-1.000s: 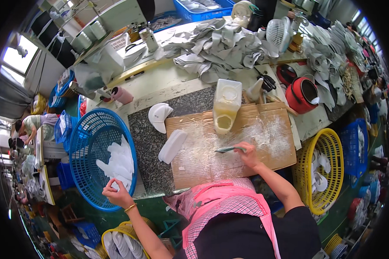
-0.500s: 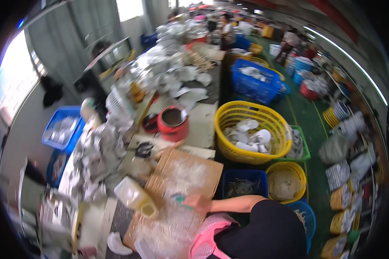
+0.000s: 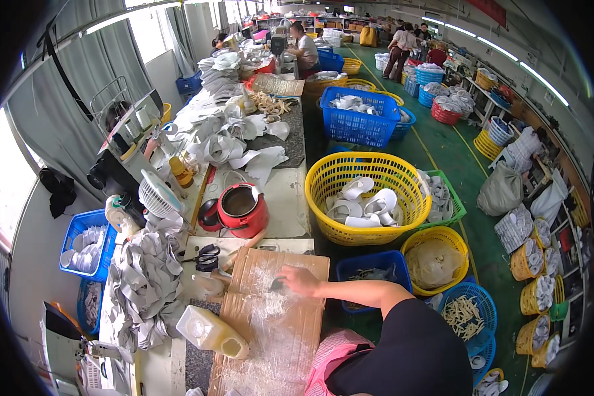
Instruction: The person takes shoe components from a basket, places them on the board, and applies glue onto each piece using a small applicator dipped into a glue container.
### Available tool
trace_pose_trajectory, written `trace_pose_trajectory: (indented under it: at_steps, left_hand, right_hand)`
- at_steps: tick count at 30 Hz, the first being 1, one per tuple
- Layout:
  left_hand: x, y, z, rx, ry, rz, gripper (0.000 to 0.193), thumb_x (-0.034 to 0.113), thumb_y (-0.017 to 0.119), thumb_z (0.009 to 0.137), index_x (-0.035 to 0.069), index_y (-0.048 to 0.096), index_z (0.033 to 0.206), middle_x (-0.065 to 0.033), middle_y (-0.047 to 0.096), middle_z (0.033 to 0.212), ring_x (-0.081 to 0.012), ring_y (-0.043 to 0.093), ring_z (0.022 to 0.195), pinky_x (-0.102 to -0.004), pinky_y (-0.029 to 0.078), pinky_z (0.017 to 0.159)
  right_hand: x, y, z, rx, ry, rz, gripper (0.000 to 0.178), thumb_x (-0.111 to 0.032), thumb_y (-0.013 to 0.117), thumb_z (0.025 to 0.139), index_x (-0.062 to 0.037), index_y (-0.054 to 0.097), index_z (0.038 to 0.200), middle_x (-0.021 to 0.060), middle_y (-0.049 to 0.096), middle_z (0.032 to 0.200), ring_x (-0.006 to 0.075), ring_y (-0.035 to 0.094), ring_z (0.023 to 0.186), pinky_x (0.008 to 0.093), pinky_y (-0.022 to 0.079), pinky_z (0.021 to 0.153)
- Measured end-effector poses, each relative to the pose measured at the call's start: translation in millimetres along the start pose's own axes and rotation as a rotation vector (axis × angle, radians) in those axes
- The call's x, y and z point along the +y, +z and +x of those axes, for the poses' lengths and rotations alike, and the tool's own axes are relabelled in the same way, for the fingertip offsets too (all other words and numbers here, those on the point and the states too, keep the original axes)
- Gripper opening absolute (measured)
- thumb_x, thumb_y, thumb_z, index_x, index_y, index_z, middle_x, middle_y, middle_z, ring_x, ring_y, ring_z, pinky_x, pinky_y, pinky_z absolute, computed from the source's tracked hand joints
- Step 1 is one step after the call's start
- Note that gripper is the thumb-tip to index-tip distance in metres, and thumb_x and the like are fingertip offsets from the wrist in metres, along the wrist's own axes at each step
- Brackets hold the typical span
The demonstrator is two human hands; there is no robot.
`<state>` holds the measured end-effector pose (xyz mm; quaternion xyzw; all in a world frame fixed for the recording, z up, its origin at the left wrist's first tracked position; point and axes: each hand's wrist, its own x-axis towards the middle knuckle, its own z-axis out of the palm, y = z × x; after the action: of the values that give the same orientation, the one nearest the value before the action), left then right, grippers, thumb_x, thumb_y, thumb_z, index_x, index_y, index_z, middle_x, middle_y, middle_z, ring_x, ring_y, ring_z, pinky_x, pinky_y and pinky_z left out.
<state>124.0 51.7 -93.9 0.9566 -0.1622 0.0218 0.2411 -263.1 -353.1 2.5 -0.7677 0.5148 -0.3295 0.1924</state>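
Observation:
My right hand (image 3: 299, 280) reaches over a flat sheet of cardboard (image 3: 313, 265) on the workbench. Its fingers are closed on a small dark flat piece (image 3: 277, 285), whose kind I cannot make out. Whitish dried residue (image 3: 270, 310) covers much of the cardboard under and around the hand. A translucent plastic jug (image 3: 211, 332) with a yellowish coating inside lies tilted at the cardboard's left edge. Just beyond sit dark-handled scissors (image 3: 207, 258) and a red pot (image 3: 243, 210). My left hand is out of view.
Stacked white curved pieces (image 3: 148, 280) fill the bench's left side, and more lie farther along it. To the right stand a large yellow basket (image 3: 369, 168) of white pieces, a blue crate (image 3: 360, 119) and a smaller yellow basket (image 3: 435, 261). Other people work at the back.
My right hand has moved up along the cardboard, away from my body, with the small piece still in its fingers. My view has shifted and is sharper.

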Motion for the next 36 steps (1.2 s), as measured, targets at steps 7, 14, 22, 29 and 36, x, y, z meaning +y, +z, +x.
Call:
trace_pose_trajectory:
  at_steps: [7, 14, 22, 29, 36]
  left_hand:
    - [-10, 21, 4, -0.071, 0.049, -0.201, 0.051, 0.023, 0.088, 0.073, -0.001, 0.065, 0.111, -0.0193, 0.069, 0.099, -0.0345, 0.067, 0.088, -0.0453, 0.054, 0.082]
    - [-19, 17, -3, -0.098, 0.033, -0.347, 0.054, 0.015, 0.089, 0.071, -0.002, 0.062, 0.114, -0.0194, 0.068, 0.105, -0.0328, 0.067, 0.087, -0.0426, 0.055, 0.081]
    - [62, -25, -7, 0.097, -0.19, -0.338, 0.033, 0.006, 0.09, 0.066, -0.002, 0.067, 0.088, -0.0093, 0.068, 0.075, -0.0202, 0.063, 0.063, -0.0346, 0.055, 0.063]
    - [27, -31, -16, 0.03, -0.317, -0.729, 0.015, 0.004, 0.081, 0.085, -0.005, 0.069, 0.088, -0.0071, 0.07, 0.076, -0.0129, 0.066, 0.066, -0.0253, 0.053, 0.06]
    - [105, 13, -22, -0.513, -0.364, -0.978, 0.031, 0.02, 0.081, 0.085, 0.001, 0.065, 0.104, -0.0166, 0.069, 0.092, -0.037, 0.065, 0.082, -0.0457, 0.055, 0.072]
  right_hand:
    - [-33, 42, -79, -0.186, -0.558, -0.236, 0.008, -0.01, 0.057, 0.087, -0.0062, 0.055, 0.081, 0.0084, 0.054, 0.083, 0.0267, 0.063, 0.073, 0.0395, 0.053, 0.066]
    - [-69, 17, -55, -0.377, -0.43, 0.012, 0.014, -0.02, 0.061, 0.088, -0.007, 0.06, 0.093, 0.0124, 0.058, 0.088, 0.0319, 0.063, 0.083, 0.043, 0.053, 0.072]
    - [-86, 11, 31, -0.051, -0.148, 0.284, 0.012, -0.009, 0.068, 0.094, -0.0045, 0.069, 0.105, 0.0158, 0.064, 0.098, 0.0354, 0.065, 0.089, 0.0413, 0.052, 0.073]
    - [-143, 86, 30, -0.278, -0.51, 0.405, 0.022, -0.005, 0.07, 0.086, -0.0072, 0.071, 0.108, 0.0112, 0.067, 0.094, 0.0302, 0.069, 0.088, 0.0385, 0.056, 0.076]
    - [-156, 127, 2, -0.245, -0.448, 0.509, 0.019, -0.012, 0.067, 0.089, -0.005, 0.066, 0.107, 0.0144, 0.06, 0.092, 0.0345, 0.064, 0.085, 0.0422, 0.053, 0.073]
